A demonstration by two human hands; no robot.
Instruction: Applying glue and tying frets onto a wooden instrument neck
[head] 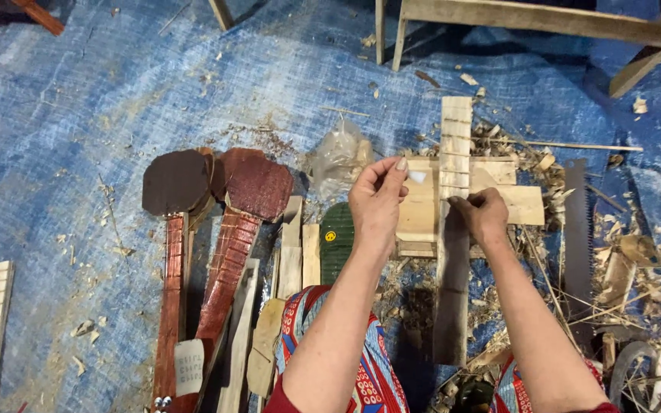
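Holding a thin strand taut over a notched wooden neck (pixel 454 191), both hands raised above the blue tarp (pixel 78 115).

The left hand (pixel 376 203) is seen with thumb and forefinger pinched shut on something small and pale; what it is cannot be told. The right hand (pixel 483 216) is curled closed, fingertips pressed to the neck's edge. The neck is a long, pale, rough-sawn strip, cross-cut with evenly spaced slots, lying directly beneath the fingertips on stacked flat boards (pixel 422 210). Judged: the step is best done with steady tension kept and the pinch held level with a slot. Left of the fingers, two red-brown, scale-textured, paddle-shaped instruments (pixel 227 229) are laid; right of them, a toothed saw blade (pixel 577 229) among curled shavings.
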